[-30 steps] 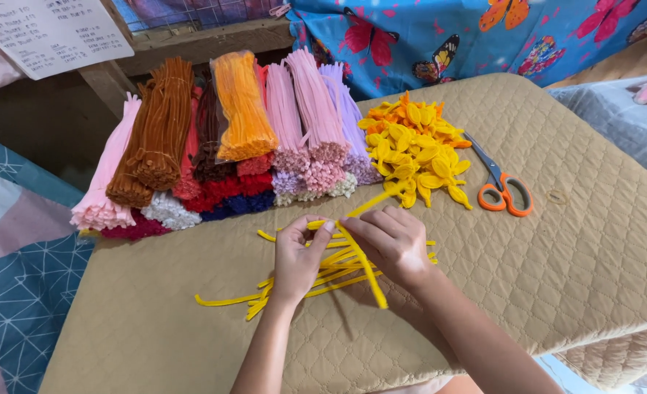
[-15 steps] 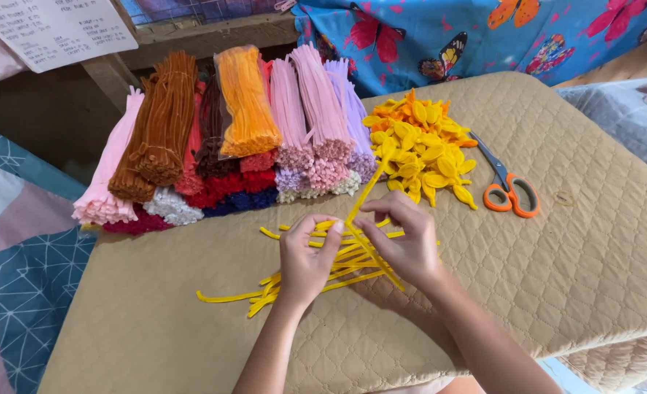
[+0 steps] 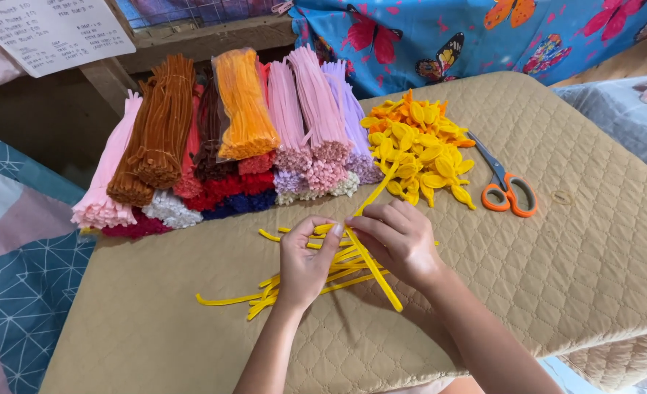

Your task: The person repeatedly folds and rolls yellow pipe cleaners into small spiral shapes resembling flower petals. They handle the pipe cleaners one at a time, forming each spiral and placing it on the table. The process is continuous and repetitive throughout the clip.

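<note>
Both hands meet over a loose pile of yellow pipe cleaners (image 3: 294,281) lying on the tan quilted cushion (image 3: 557,292). The landmark for all positions is this pile.

Left hand (image 3: 303,261): thumb and forefinger pressed together, pinching a single yellow pipe cleaner (image 3: 373,271) at its middle. Right hand (image 3: 396,237): fingers curled and closed on the same stem, just beside the left fingertips; the two hands touch or nearly touch (cannot tell which). The held stem runs diagonally, one end rising away from the pile toward the petals, the other slanting down past the pile's near-right edge.

Beyond the pile, on its far side: a row of bundled pipe cleaners (image 3: 229,131) in pink, brown, orange, dark red, lilac, white and blue, ends facing the pile. Far right of the pile: a heap of yellow and orange petal shapes (image 3: 418,149). Further right of that heap: scissors with orange handles (image 3: 506,188), lying flat, blades closed.

Behind the bundles: a wooden shelf edge (image 3: 214,33), a sheet of paper (image 3: 53,29), and blue butterfly-print cloth (image 3: 484,36).
</note>
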